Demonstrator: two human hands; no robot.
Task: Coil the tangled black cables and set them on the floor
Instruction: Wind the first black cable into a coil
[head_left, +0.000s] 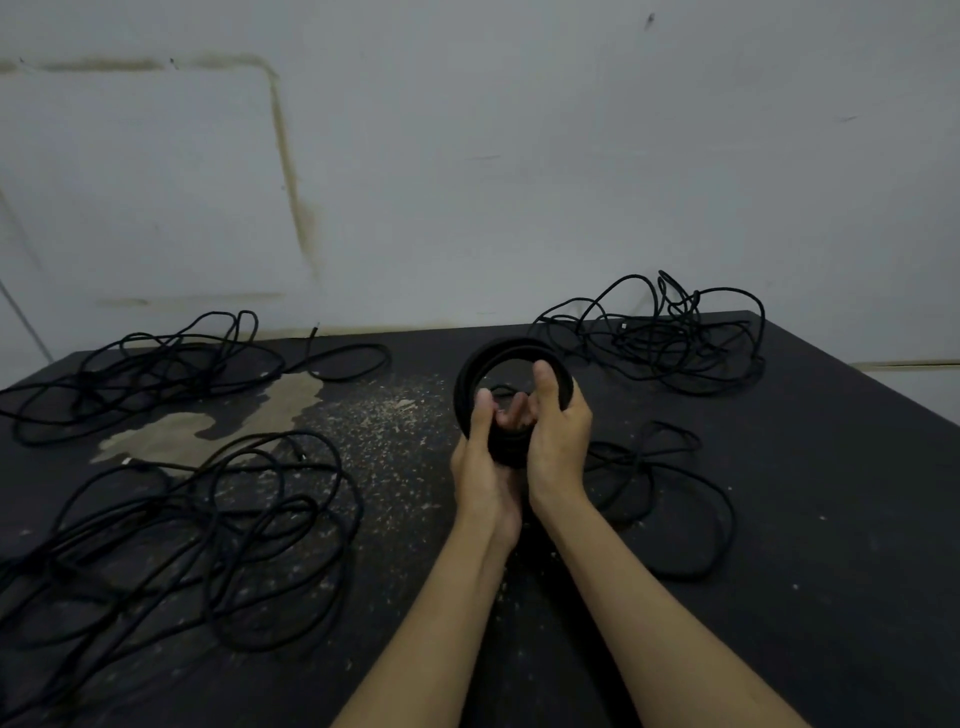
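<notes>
Here your left hand (480, 457) and right hand (558, 431) both clench the coil (511, 358) upright above mid-desk (779, 519), its loose tail (670, 499) trailing toward the right edge, nearer your right hand.

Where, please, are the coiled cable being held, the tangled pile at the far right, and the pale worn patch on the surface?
coiled cable (470, 371), head view, upper left arc of the ring.
far-right tangled pile (670, 343), head view, dense middle.
pale worn patch (182, 428), head view, its centre.
</notes>
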